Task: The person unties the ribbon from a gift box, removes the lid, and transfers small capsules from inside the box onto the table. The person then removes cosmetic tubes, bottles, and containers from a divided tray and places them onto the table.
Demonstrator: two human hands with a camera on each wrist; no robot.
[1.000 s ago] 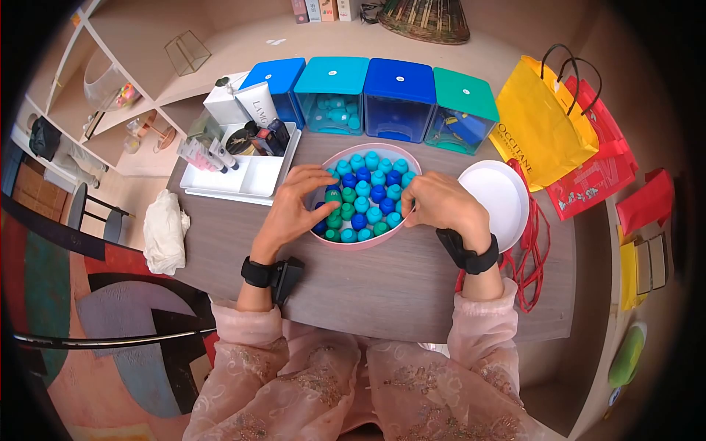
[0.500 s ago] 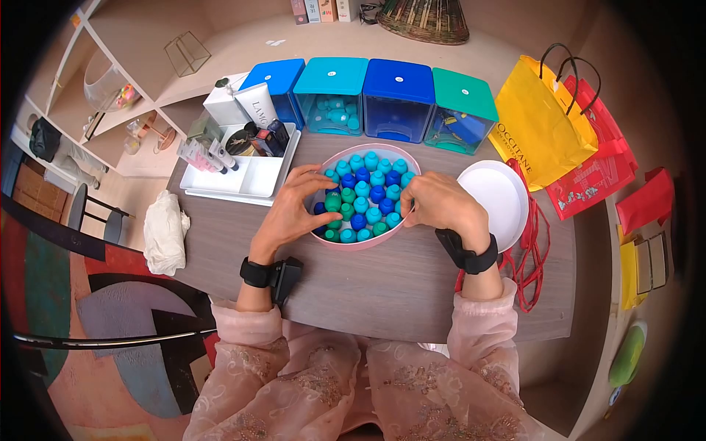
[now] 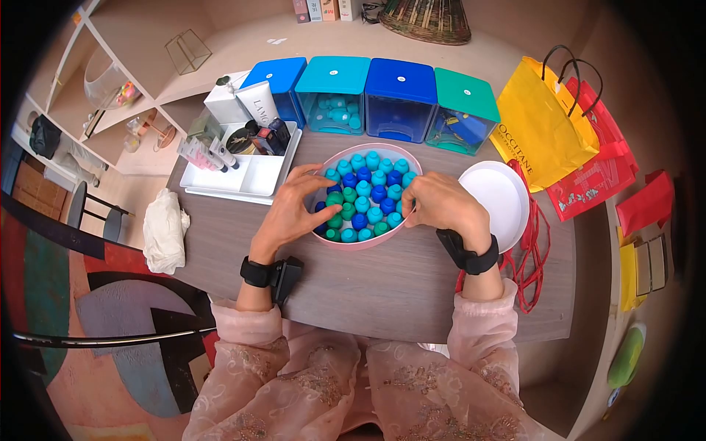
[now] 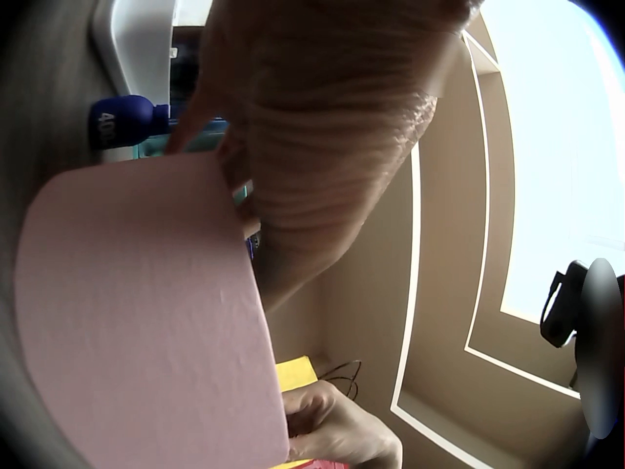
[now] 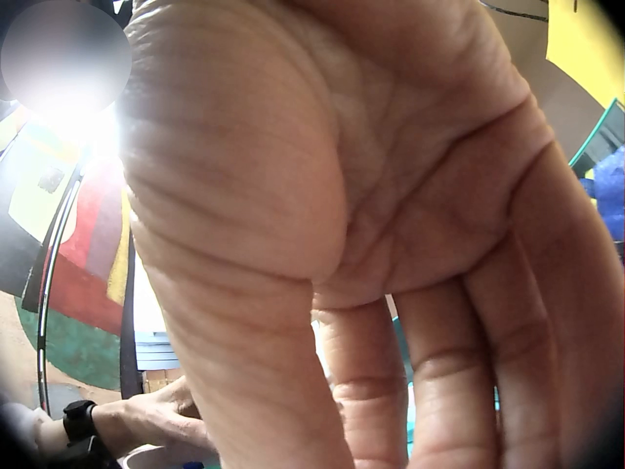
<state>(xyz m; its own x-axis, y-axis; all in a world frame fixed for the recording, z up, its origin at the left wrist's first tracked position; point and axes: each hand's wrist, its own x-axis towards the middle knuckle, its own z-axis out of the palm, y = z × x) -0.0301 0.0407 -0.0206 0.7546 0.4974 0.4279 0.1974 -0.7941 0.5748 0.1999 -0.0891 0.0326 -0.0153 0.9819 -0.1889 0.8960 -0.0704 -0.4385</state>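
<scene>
A pink oval bowl (image 3: pixel 364 244) sits mid-table, packed with small teal, blue and green bottles (image 3: pixel 368 195). My left hand (image 3: pixel 321 192) reaches over the bowl's left rim, and its thumb and fingers pinch a green bottle (image 3: pixel 335 198). My right hand (image 3: pixel 415 202) curls over the right rim and holds the bowl. The left wrist view shows the bowl's pink wall (image 4: pixel 137 322) close up, with a dark blue bottle (image 4: pixel 127 119) beyond it. My palm (image 5: pixel 371 195) fills the right wrist view.
Four lidded bins (image 3: pixel 397 92) in blue, teal, dark blue and green line the back. A white tray (image 3: pixel 254 180) of cosmetics stands at left and a white round lid (image 3: pixel 496 195) at right. Yellow (image 3: pixel 544 121) and red (image 3: pixel 603 173) bags lie far right, a white cloth (image 3: pixel 165 231) at the left edge.
The left hand's fingers closed on a green bottle at the bowl's left side and shifted it slightly. The right hand stayed on the rim.
</scene>
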